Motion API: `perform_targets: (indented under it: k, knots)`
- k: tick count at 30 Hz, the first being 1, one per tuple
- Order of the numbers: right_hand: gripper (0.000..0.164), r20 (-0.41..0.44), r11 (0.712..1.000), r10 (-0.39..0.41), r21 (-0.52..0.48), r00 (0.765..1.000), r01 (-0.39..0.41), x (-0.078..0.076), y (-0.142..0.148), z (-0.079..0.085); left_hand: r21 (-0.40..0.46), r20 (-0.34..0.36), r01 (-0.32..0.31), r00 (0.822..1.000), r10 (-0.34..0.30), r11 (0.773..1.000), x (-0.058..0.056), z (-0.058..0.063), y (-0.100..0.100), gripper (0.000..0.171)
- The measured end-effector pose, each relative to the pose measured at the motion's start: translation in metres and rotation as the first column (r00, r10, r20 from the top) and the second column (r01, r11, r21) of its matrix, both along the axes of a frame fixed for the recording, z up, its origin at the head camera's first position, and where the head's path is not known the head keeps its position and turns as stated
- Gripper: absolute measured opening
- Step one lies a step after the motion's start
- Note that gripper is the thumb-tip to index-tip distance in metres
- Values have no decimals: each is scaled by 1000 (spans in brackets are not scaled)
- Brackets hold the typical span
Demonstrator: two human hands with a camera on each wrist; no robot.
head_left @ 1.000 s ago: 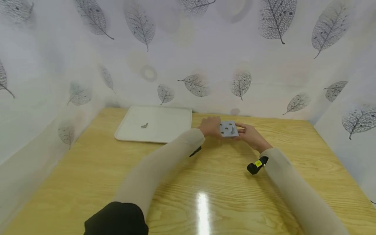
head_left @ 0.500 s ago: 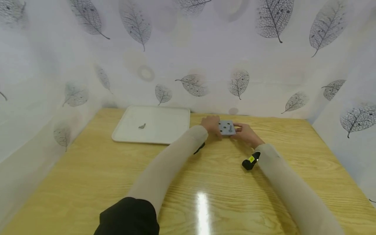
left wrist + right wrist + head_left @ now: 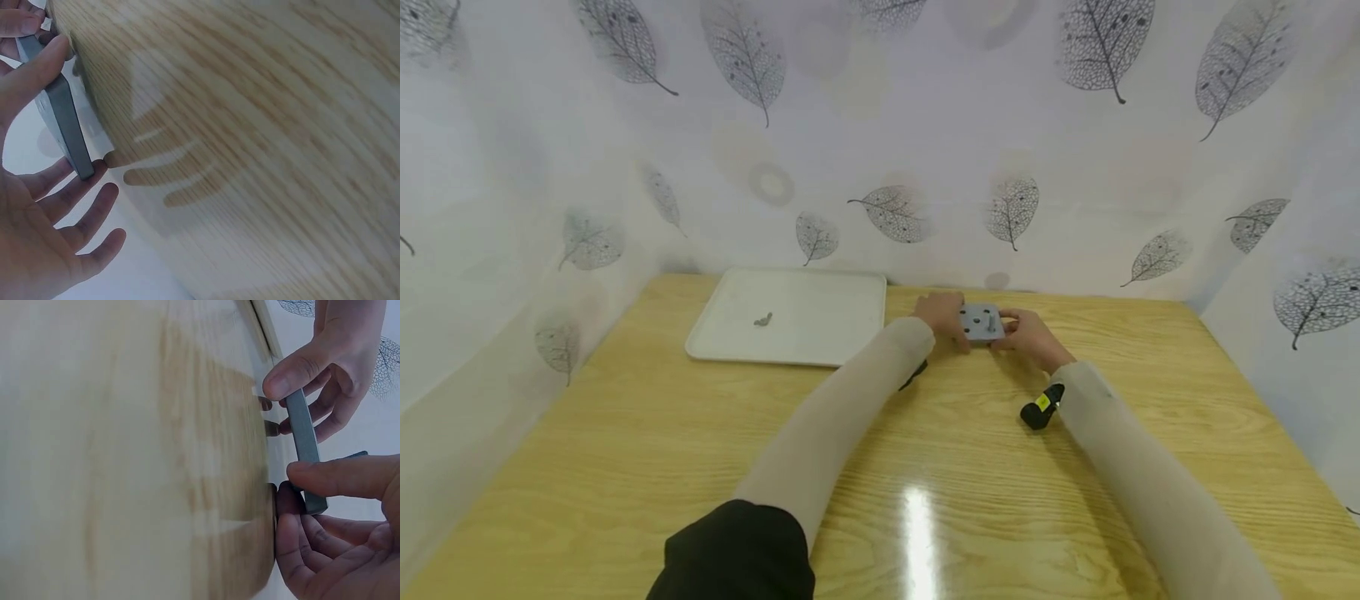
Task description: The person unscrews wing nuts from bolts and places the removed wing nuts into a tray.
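A small grey square plate [image 3: 983, 332] with several round holes is held between both hands near the back of the table. A short grey peg [image 3: 991, 322] stands up from its right part. My left hand [image 3: 942, 316] grips the plate's left side, thumb on one face and fingertips beneath, as the left wrist view shows on the plate's edge [image 3: 70, 125]. The right hand [image 3: 1032, 340] pinches the opposite side. In the right wrist view its thumb [image 3: 344, 476] lies across the plate [image 3: 303, 428], with the other fingers curled under it.
A white tray [image 3: 820, 333] lies at the back left of the wooden table [image 3: 715, 433]. On it is a small grey piece [image 3: 763, 320]. Behind the table hangs a white curtain [image 3: 925, 125] printed with leaves.
The right hand and its wrist camera have shifted slightly left, and the left forearm slightly right. Both hands keep their grip on the plate. The head view has turned a little.
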State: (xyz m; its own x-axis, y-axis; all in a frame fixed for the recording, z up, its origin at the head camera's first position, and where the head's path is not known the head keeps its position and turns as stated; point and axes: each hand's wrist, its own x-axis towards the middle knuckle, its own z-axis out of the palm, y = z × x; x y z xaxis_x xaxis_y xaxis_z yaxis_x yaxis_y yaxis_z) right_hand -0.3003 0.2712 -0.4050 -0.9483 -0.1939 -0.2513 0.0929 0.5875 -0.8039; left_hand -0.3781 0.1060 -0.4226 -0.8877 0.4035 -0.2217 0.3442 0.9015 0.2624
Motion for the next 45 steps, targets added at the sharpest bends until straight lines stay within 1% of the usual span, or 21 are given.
perform_targets:
  k: [6, 10, 13, 17, 21, 28, 32, 36, 38, 42, 45]
  knots:
    - [68, -32, 999, 14, 52, 999, -13, 1, 2, -1, -23, -15, -11, 1000, 11, 1000, 3, -1, 4, 83]
    - [70, -52, 995, 20, 96, 998, -15, 3, 5, 0, -59, -30, -3, 1000, 2, 998, 7, -1, 6, 79]
    - [70, -54, 995, 19, 97, 998, -14, 5, 7, 0, -96, -51, 5, 999, -10, 995, 8, -3, 7, 79]
    - [68, -56, 996, 16, 86, 998, -11, 9, 11, 1, -107, -66, 18, 998, -25, 994, 10, -4, 10, 81]
    - [67, -58, 996, 14, 83, 998, -9, 13, 16, 2, -112, -68, 34, 997, -42, 993, 13, -3, 13, 83]
    - [69, -59, 993, 0, 117, 998, 7, 16, 26, 4, -168, -84, 29, 995, -43, 985, 18, 0, 18, 89]
    - [70, -45, 996, 5, 94, 999, -1, 17, 29, 4, -155, -80, 36, 996, -48, 987, 21, 1, 16, 91]
    - [74, -49, 994, 18, 108, 999, -12, 19, 30, 4, -104, -52, 52, 997, -57, 993, 22, 2, 12, 101]
    - [76, -52, 992, 27, 127, 998, -20, 19, 31, 3, -86, -45, 61, 997, -65, 994, 22, 2, 10, 103]
    - [78, -58, 988, 39, 151, 998, -30, 21, 33, 2, -64, -43, 74, 996, -76, 995, 22, 2, 7, 100]
    - [80, -70, 986, 53, 159, 996, -42, 23, 34, 2, -54, -49, 82, 995, -85, 995, 25, 5, 4, 100]
